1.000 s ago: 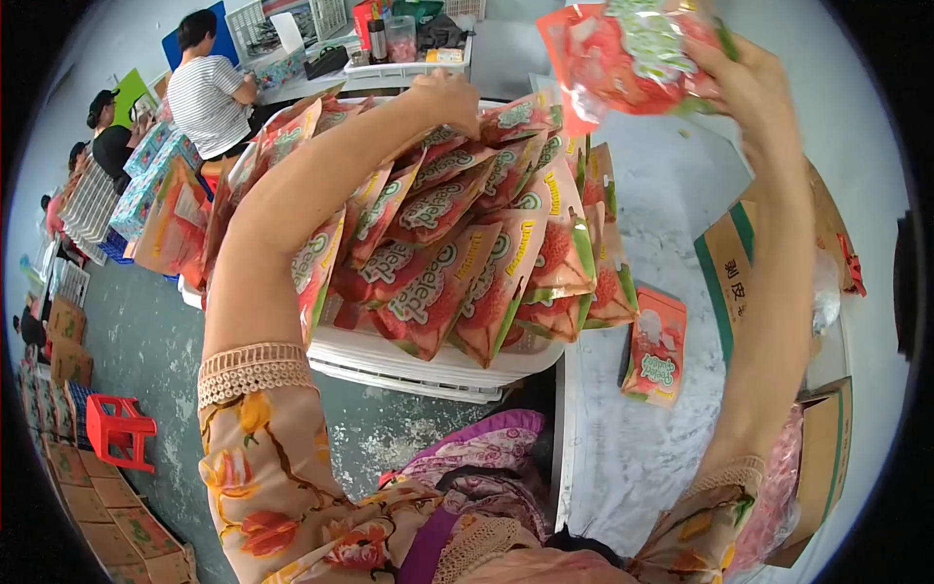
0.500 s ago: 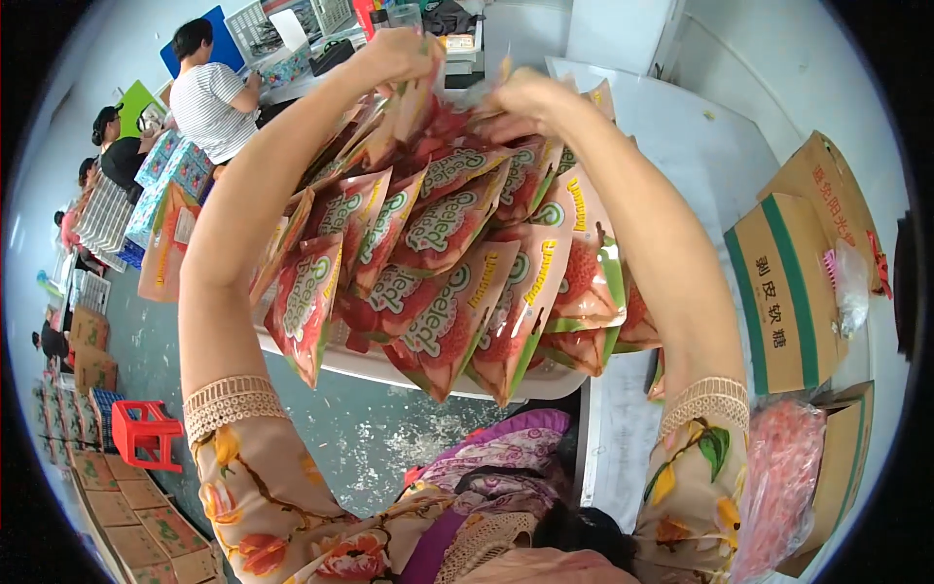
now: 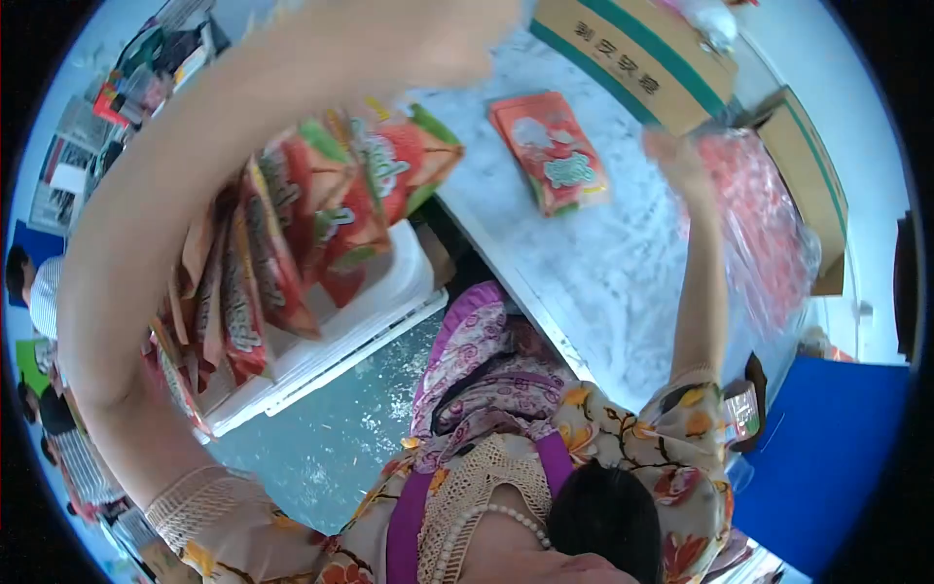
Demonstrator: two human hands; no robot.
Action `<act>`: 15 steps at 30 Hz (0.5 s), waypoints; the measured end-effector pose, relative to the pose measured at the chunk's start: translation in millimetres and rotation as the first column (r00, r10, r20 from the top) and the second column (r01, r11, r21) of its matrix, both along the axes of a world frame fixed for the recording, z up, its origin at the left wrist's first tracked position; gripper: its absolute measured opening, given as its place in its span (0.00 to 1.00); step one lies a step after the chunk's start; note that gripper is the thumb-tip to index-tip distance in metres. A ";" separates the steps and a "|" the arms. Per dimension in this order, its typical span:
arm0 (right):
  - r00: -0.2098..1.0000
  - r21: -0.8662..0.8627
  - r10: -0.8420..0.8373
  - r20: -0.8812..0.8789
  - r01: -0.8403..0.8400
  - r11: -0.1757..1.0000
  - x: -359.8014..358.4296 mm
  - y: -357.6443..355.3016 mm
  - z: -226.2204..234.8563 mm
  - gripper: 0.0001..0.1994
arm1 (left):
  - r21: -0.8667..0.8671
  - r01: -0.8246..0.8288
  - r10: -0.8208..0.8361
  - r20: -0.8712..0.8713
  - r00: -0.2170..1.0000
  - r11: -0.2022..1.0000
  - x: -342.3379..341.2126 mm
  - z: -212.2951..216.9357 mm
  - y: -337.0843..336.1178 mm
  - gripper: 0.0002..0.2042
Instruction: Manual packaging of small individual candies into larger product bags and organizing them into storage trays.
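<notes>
My left arm is raised across the upper left, and my left hand (image 3: 457, 34) is blurred at the top edge. A bunch of red and green snack packets (image 3: 321, 214) hangs from it, fanned out under the forearm. My right hand (image 3: 673, 156) stretches out over the white table (image 3: 603, 263). Its fingers are at the edge of a clear plastic bag of red packets (image 3: 769, 224), and blur hides its grip. One single red and green packet (image 3: 550, 151) lies flat on the table to the left of that hand.
Two open cardboard boxes stand at the table's far side, one long (image 3: 632, 49), one behind the plastic bag (image 3: 808, 165). A white crate (image 3: 341, 331) sits below the hanging packets. A blue panel (image 3: 827, 457) is at lower right. Other people (image 3: 29, 292) work at the far left.
My head has turned to the right. My right hand left the top of the bunch and reached to the plastic bag. My left hand still holds the bunch up.
</notes>
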State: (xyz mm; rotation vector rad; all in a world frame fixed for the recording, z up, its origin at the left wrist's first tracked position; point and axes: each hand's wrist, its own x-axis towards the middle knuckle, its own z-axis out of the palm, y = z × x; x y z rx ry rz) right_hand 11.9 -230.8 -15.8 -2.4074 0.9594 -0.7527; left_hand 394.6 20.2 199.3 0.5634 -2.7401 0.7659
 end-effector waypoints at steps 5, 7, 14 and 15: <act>0.829 0.333 -0.224 -0.512 0.432 0.838 -176.0 26.4 -146.5 0.15 | 0.491 -0.662 0.528 0.401 0.749 0.566 -166.4 -76.4 -70.1 0.07; 0.664 0.007 -0.539 -0.518 0.634 0.773 -268.7 4.0 -168.7 0.18 | 0.514 -0.652 0.425 0.498 0.756 0.558 -209.8 -115.7 -96.6 0.09; 0.609 -0.318 -0.739 -0.286 0.668 0.673 -381.3 -39.5 -108.2 0.19 | 0.524 -0.797 0.639 0.509 0.576 0.301 -220.1 -244.3 -122.5 0.18; 0.688 -0.450 -0.711 -0.145 0.595 0.667 -411.4 -43.2 -105.9 0.19 | 0.530 -0.782 0.622 0.503 0.601 0.328 -224.3 -256.1 -122.6 0.18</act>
